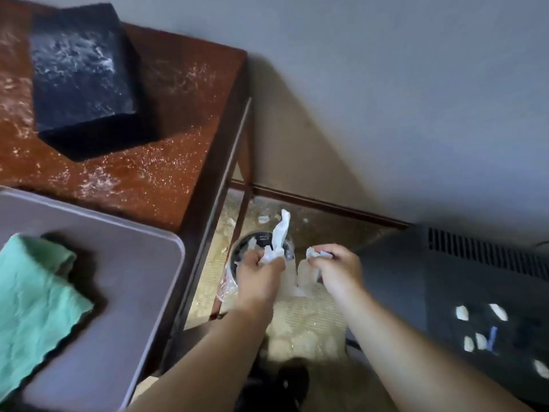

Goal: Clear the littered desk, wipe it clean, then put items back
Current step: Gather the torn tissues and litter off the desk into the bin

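Beside the brown desk, both my hands reach down over a small waste bin lined with a clear plastic bag, standing on the floor. My left hand grips a crumpled white paper strip that sticks up above the bin's mouth. My right hand pinches a small white paper scrap just right of the bin. On the desk lie a black box dusted with white powder, a grey tray and a green cloth on the tray.
White powder is scattered over the desk top. Paper bits lie on the floor by the desk leg and the wall. A dark grey unit with a vent stands at right, with several white scraps and a blue item on it.
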Tool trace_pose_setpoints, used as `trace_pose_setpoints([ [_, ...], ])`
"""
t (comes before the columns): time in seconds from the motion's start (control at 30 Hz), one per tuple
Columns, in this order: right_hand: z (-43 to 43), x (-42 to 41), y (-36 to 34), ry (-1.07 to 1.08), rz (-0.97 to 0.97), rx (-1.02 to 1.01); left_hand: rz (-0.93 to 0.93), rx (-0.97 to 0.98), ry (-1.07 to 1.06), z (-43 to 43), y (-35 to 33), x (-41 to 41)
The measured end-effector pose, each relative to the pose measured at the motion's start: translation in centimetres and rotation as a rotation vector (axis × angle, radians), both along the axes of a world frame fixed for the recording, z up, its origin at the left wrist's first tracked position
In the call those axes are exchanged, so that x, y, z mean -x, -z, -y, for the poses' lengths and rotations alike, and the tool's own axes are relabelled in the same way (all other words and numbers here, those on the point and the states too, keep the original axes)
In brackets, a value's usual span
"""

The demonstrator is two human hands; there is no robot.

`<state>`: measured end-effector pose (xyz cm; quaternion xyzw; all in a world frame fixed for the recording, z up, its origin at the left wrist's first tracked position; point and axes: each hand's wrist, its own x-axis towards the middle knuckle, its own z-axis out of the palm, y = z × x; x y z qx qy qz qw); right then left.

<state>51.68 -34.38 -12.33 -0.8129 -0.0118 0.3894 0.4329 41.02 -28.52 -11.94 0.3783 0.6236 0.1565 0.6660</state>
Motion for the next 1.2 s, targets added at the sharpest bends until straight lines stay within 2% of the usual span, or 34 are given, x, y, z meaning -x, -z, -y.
trace_pose_setpoints([
  [0.17,-4.0,-1.3,14.1,0.117,-0.323,-0.005,-0.123,-0.023,-0.155,-1.1,10.6,-1.9],
  [0.33,-6.3,-0.3,28.3,0.181,-0.476,-0.014,-0.267,-0.161,-0.236,-1.6,21.1,-1.0],
  [0.47,-5.4,-0.2,33.7,0.295,-0.675,-0.086,-0.356,-0.231,-0.12,-1.5,26.4,-0.9],
  [0.57,-2.9,-0.9,34.2,0.242,-0.723,-0.141,-0.455,-0.204,0.099,-1.2,29.2,-1.6],
  [0.67,-0.4,-1.6,33.8,0.274,-0.717,-0.128,-0.464,-0.165,0.29,-0.7,30.0,-2.4],
  [0.77,0.7,-1.9,31.8,0.291,-0.697,-0.109,-0.43,-0.134,0.3,-0.4,28.9,-2.5],
  [0.87,0.4,-1.8,28.2,0.225,-0.63,-0.094,-0.389,-0.267,0.254,-0.3,26.4,-2.2],
  [1.0,-0.8,-1.3,20.8,0.011,-0.361,-0.047,-0.392,-0.44,0.25,0.2,19.2,-2.5],
  [1.13,-2.7,-1.1,9.5,-0.163,-0.075,-0.102,-0.355,-0.534,0.262,-1.6,8.0,-3.3],
  [1.2,-4.4,-0.6,3.0,-0.266,0.095,-0.148,-0.345,-0.641,0.254,-3.0,1.9,-2.7],
])
